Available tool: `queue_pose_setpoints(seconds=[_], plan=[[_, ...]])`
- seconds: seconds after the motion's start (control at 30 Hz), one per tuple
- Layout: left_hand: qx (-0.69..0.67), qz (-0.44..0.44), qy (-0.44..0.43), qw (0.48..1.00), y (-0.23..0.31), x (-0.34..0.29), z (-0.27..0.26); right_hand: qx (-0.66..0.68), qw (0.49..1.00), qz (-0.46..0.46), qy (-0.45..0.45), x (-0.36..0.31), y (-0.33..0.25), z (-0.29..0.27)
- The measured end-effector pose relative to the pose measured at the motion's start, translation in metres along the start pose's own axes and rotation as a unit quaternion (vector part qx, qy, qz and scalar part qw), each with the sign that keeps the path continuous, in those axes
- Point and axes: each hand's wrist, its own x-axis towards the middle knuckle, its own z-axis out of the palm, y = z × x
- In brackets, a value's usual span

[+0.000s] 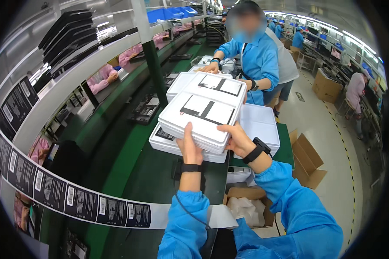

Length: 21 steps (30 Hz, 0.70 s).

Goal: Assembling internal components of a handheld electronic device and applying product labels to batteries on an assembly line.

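Note:
A stack of shallow white plastic trays (170, 115) is between my hands, raised at a tilt over another stack of white trays (156, 142). White battery packs (219, 111) with black strips lie in the top tray. My left hand (189, 149) grips the near left edge, thumb up along the side. At the near right corner, my right hand (238, 140) has its thumb on the rim and its other fingers mostly hidden below. Across from me, a person in blue (263, 60) has one hand (249, 83) by the stack's far right edge.
More white trays (261, 125) stand right of my stack. A strip of black labels (80, 196) arcs across the left and front. A green post (154, 71) rises beside the dark conveyor (116, 142). Cardboard boxes (306, 159) are on the floor at right.

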Motion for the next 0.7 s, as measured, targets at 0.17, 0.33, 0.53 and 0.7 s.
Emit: queue_pose_setpoints(seconds=[0.17,0.33,0.53,0.7], plan=[[0.012,0.045,0.077,0.996,-0.002,0.001,-0.005,0.024,0.999,-0.012,0.047,0.005,0.016,-0.005],[0.011,0.05,0.1,0.994,0.004,-0.001,-0.001,0.07,0.989,-0.06,0.112,0.058,0.001,-0.039],[0.007,0.045,0.088,0.995,0.011,0.006,-0.003,0.086,0.985,0.013,0.148,0.152,-0.057,-0.114],[0.052,0.068,0.076,0.993,0.011,0.021,-0.012,0.054,0.998,0.014,-0.016,0.179,-0.064,-0.127]])
